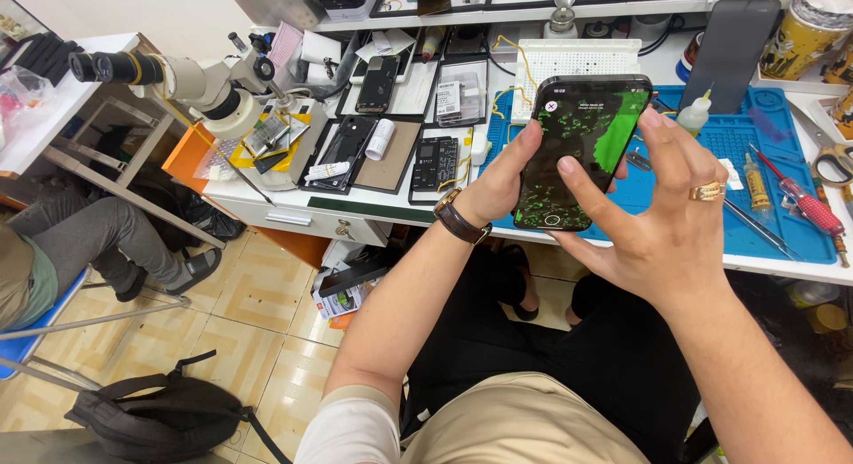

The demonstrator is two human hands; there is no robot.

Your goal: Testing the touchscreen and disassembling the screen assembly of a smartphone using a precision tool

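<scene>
The white counter (293, 202) runs across the room, crowded with parts, and everything here sits in relation to the black smartphone (582, 148) held up over its front edge. Behind and to the right of the phone lies a blue silicone work mat (782, 131), covering that stretch of the counter. Far to the left of the phone stands a stereo microscope (191, 82) on its arm, leaning over small boards. On the floor, well below and left of the phone, lies a black backpack (160, 411). Between the microscope and the phone rest several dark trays with opened phones (355, 148) in them. To the right of the phone, on the mat, lie a red-handled screwdriver (804, 202) and, just behind the phone's upper right corner, a small glue bottle (695, 116).

The left hand (502, 175) wraps around the phone's left edge from behind, thumb pressed on the frame, a brown watch (460, 220) on its wrist. The right hand (662, 215) is spread wide in front of the phone, its thumb touching the screen, which is lit with green patches; a gold ring (708, 191) sits on one finger. The phone is tilted upright, clear of the counter.
</scene>
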